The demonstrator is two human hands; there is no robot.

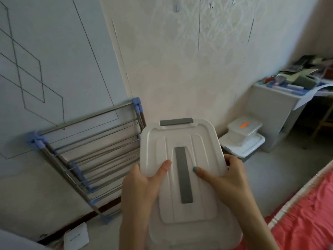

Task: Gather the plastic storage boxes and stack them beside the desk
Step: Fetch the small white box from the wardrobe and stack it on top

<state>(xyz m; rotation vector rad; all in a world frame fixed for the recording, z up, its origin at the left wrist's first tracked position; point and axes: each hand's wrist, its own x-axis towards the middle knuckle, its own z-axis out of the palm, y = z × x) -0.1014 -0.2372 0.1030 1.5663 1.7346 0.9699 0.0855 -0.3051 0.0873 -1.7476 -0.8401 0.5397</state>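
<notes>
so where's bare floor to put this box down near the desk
Bare floor lies open between the stacked boxes and the red bedspread. The desk top is crowded with clutter. The drying rack fills the left wall's foot. Both the left hand and right hand hold the white box.

Drying rack [86,147], folded, metal rails w/ blue plastic joints, leans against the blue wall [54,51], feet on the floor [270,177]. Thin dark geometric lines run across the wall above the rack. Right of the rack: pale patterned wallpaper [180,60] w/ vertical seams, small hooks [177,7] high up. Below the rack, lower left, a small white flat item [76,236] on the floor; can't tell what it is. Far right of the rack, at the frame's bottom corner, a bed w/ red cover [306,213].
</notes>
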